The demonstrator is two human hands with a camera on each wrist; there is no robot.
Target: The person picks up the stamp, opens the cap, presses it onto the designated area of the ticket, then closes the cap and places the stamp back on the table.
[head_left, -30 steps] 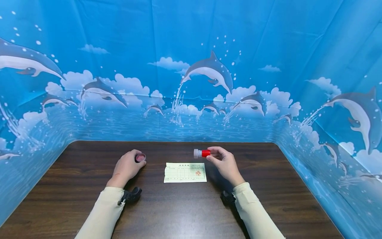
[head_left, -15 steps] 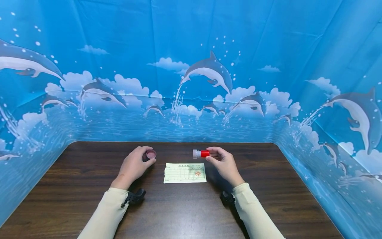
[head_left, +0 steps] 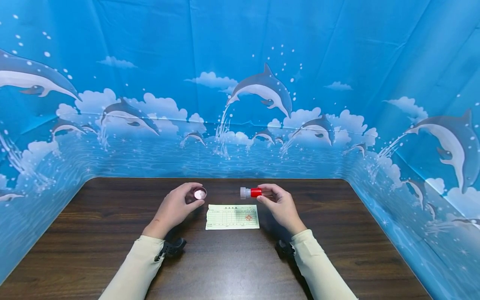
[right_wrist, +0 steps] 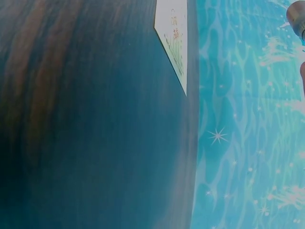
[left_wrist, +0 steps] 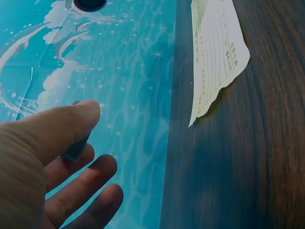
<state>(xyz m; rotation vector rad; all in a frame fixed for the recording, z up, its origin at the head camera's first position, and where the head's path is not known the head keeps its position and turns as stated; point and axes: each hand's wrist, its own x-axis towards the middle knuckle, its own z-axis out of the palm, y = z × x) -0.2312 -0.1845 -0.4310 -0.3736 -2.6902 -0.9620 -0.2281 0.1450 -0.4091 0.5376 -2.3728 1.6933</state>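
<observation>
In the head view my left hand [head_left: 168,212] pinches a small round dark cap [head_left: 200,193] between thumb and fingers, its pale shiny round face showing. The left wrist view shows the same cap [left_wrist: 76,149] partly behind the thumb, the other fingers loosely bent. To the right, my right hand [head_left: 282,207] holds a red stamp [head_left: 256,192] by one end. Its clear end points left at the cap, with a gap between them. Only the stamp's end [right_wrist: 296,18] and a fingertip enter the right wrist view. A printed slip [head_left: 221,218] with a round red mark lies below both hands.
The dark wooden table [head_left: 225,266] reaches back to a blue dolphin-print curtain [head_left: 240,162], which also runs along both sides. Black straps [head_left: 173,248] with cameras sit at the wrists, over pale sleeves.
My left hand has moved right with the cap, bringing it closer to the stamp, and its face now looks brighter. The right hand has shifted very slightly left. The slip stays put.
</observation>
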